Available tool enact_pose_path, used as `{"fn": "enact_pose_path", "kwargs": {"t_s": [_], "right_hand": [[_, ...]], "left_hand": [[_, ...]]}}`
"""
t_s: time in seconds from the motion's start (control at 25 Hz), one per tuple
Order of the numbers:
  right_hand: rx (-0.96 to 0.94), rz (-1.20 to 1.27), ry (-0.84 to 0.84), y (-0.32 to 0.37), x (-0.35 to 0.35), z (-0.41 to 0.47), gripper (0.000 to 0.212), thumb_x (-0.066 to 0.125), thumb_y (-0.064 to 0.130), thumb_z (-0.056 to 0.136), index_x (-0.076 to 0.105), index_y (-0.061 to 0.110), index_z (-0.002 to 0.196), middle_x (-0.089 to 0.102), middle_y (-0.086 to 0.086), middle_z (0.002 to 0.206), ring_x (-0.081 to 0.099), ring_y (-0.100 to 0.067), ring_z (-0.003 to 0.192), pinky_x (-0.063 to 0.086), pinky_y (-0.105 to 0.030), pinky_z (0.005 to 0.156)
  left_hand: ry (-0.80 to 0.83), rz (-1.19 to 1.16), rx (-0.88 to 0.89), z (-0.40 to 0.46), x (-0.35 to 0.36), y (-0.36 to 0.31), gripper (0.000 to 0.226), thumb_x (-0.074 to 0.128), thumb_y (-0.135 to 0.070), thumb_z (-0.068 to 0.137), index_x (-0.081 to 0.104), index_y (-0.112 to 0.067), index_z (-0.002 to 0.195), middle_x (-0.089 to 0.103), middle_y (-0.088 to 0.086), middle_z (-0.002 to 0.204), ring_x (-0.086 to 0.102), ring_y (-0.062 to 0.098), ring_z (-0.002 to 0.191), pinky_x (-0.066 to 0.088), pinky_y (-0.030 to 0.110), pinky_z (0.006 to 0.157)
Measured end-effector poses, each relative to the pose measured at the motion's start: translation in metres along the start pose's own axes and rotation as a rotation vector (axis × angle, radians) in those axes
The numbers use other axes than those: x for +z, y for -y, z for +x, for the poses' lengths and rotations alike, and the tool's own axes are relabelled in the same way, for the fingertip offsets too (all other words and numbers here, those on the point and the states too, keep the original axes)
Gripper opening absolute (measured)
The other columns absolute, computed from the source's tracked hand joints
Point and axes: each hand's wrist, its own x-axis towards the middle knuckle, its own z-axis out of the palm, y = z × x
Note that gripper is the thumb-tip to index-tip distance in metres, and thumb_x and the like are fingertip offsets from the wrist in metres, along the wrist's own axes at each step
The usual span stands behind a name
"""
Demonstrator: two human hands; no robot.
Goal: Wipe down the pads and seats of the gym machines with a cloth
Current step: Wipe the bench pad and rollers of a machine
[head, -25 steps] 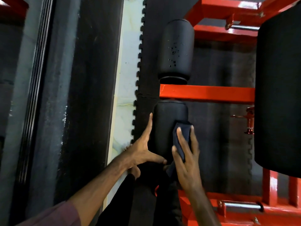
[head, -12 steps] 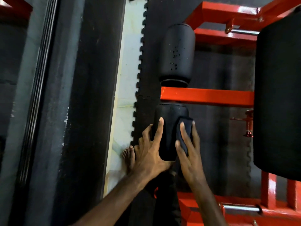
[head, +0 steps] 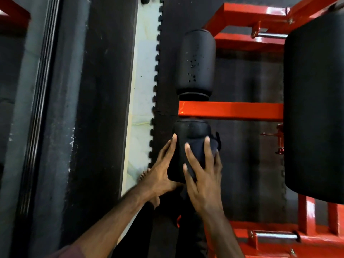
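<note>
Large black pad (head: 314, 101) fills the 3 o'clock side of the view; not being worked at this moment.

Red steel frame (head: 230, 111): crossbar runs from centre toward 3 o'clock, separating two roller pads.

Upper roller pad (head: 195, 62), toward 12 o'clock: speckled with dark droplets, apparently still to be wiped.

Lower roller pad (head: 189, 131), at centre, just below the crossbar: the pad in hand.

Left hand (head: 160, 174), on the pad's 9 o'clock flank: fingers straight, laid flat against the foam, bracing it. It holds nothing.

Right hand (head: 202, 175), on the pad's front and 3 o'clock side: fingers spread and fairly straight, pressing the dark cloth (head: 197, 151) flat against the foam. Cloth is pinned under the palm rather than bunched in a fist; an edge shows at 3 o'clock.

Judgement on technique: the roller probably spins on its axle, so the left hand should hold firm while the right sweeps around the curve. Then rotate it to reach the hidden back face. End caps deserve a pass.
</note>
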Motion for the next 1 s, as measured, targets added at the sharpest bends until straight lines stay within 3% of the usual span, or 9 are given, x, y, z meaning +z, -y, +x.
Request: {"fn": "enact_pose_path", "kwargs": {"t_s": [0.12, 0.24, 0.4, 0.56, 0.64, 0.72, 0.84, 0.92, 1.0], "right_hand": [[0.026, -0.066, -0.020, 0.019, -0.006, 0.060, 0.057, 0.037, 0.054, 0.105, 0.024, 0.056, 0.161, -0.011, 0.018, 0.175, 0.008, -0.045, 0.159, 0.029, -0.066, 0.118], [0.026, -0.044, -0.112, 0.013, -0.003, 0.043, 0.056, 0.038, 0.047, 0.108, 0.027, 0.049, 0.163, -0.003, 0.016, 0.176, 0.013, -0.036, 0.161, 0.028, -0.060, 0.124], [0.197, 0.326, -0.112, -0.005, 0.006, -0.026, 0.054, 0.044, 0.045, 0.108, 0.031, 0.051, 0.161, 0.011, 0.023, 0.174, 0.015, -0.011, 0.161, 0.027, -0.055, 0.127], [0.382, 0.654, -0.271, 0.003, -0.029, -0.003, 0.046, 0.055, 0.034, 0.110, 0.047, 0.036, 0.155, 0.042, 0.019, 0.163, 0.033, 0.003, 0.152, 0.030, -0.040, 0.128], [0.347, 0.685, -0.352, 0.018, -0.055, 0.033, 0.047, 0.053, 0.026, 0.109, 0.048, 0.025, 0.156, 0.046, 0.014, 0.161, 0.038, 0.000, 0.151, 0.031, -0.023, 0.124], [0.269, 0.692, -0.398, 0.037, -0.078, 0.067, 0.050, 0.051, 0.025, 0.110, 0.045, 0.019, 0.159, 0.045, 0.012, 0.163, 0.037, 0.000, 0.151, 0.031, -0.016, 0.121], [0.178, 0.759, -0.455, 0.051, -0.103, 0.126, 0.052, 0.049, 0.023, 0.111, 0.040, 0.018, 0.162, 0.039, 0.011, 0.167, 0.033, -0.002, 0.154, 0.030, -0.022, 0.124], [0.108, 0.667, -0.514, 0.044, -0.104, 0.171, 0.051, 0.050, 0.020, 0.112, 0.039, 0.019, 0.162, 0.036, 0.007, 0.169, 0.030, -0.007, 0.157, 0.029, -0.032, 0.127], [0.017, 0.512, -0.463, 0.035, -0.093, 0.209, 0.051, 0.051, 0.029, 0.111, 0.042, 0.022, 0.161, 0.032, 0.003, 0.171, 0.028, -0.013, 0.158, 0.028, -0.045, 0.128]], "left_hand": [[0.002, 0.005, -0.022, 0.002, -0.001, 0.000, 0.157, 0.104, -0.041, 0.058, -0.010, -0.046, 0.165, -0.008, -0.025, 0.172, -0.001, 0.002, 0.161, 0.027, 0.045, 0.130], [0.027, 0.014, -0.033, -0.003, -0.003, -0.009, 0.152, 0.101, -0.041, 0.062, -0.014, -0.053, 0.161, -0.013, -0.025, 0.172, -0.004, 0.002, 0.161, 0.027, 0.046, 0.130], [0.098, 0.097, -0.047, -0.008, -0.012, -0.022, 0.143, 0.095, -0.040, 0.074, -0.021, -0.062, 0.155, -0.020, -0.023, 0.171, -0.011, -0.001, 0.159, 0.028, 0.050, 0.128], [0.011, 0.095, -0.013, -0.002, -0.033, -0.030, 0.118, 0.085, -0.063, 0.078, -0.004, -0.069, 0.155, -0.002, -0.017, 0.175, 0.009, 0.005, 0.160, 0.031, 0.050, 0.127], [-0.109, 0.071, 0.001, 0.016, -0.050, -0.038, 0.108, 0.080, -0.067, 0.079, 0.005, -0.068, 0.156, 0.009, -0.022, 0.172, 0.025, 0.009, 0.157, 0.035, 0.047, 0.125], [-0.195, 0.020, 0.006, 0.042, -0.070, -0.053, 0.107, 0.083, -0.059, 0.081, 0.011, -0.061, 0.160, 0.017, -0.023, 0.168, 0.040, 0.007, 0.147, 0.044, 0.047, 0.120], [-0.222, 0.041, 0.068, 0.095, -0.101, -0.082, 0.117, 0.088, -0.055, 0.076, 0.011, -0.052, 0.164, 0.019, -0.022, 0.166, 0.044, 0.005, 0.143, 0.047, 0.046, 0.117], [-0.189, 0.077, 0.079, 0.132, -0.119, -0.097, 0.128, 0.090, -0.064, 0.069, 0.004, -0.054, 0.163, 0.012, -0.024, 0.168, 0.036, 0.011, 0.150, 0.044, 0.049, 0.119], [-0.159, 0.092, 0.055, 0.161, -0.128, -0.104, 0.135, 0.087, -0.072, 0.060, -0.005, -0.064, 0.158, 0.006, -0.021, 0.170, 0.029, 0.018, 0.156, 0.041, 0.052, 0.121]]}}
